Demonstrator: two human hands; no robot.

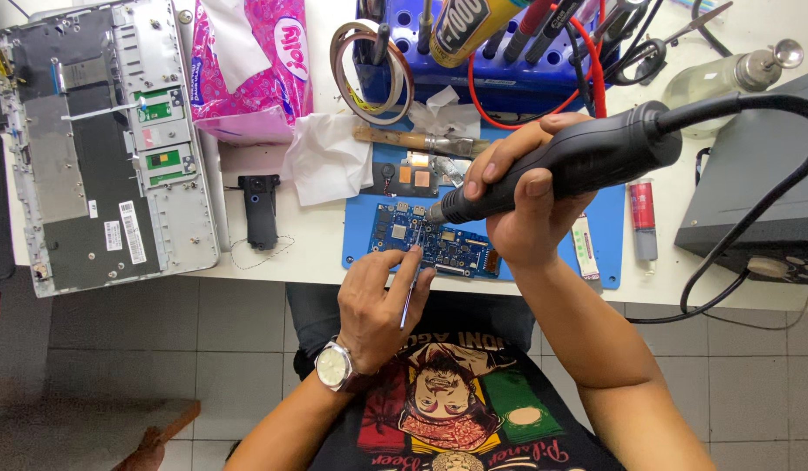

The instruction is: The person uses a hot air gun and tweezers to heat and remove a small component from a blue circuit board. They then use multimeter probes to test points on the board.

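The tweezers' [410, 292] tip on the circuit board [439, 244] is too small to tell.

Circuit board [439, 242] lies on work mat [609, 262], near table's front edge. Left hand [376, 301] at board's near edge, tweezers [413, 277] tip on board. Right hand [526, 205] above board's right end; hot-air handle [587, 157] nozzle over board's left part, cable running right toward box [753, 187]. Opened laptop shell [99, 139] far left. Tissue pack [251, 70] behind small module [260, 209]. Tape rolls [369, 65], tool rack [500, 52] behind mat. Tube [642, 218], probably paste, right of mat.
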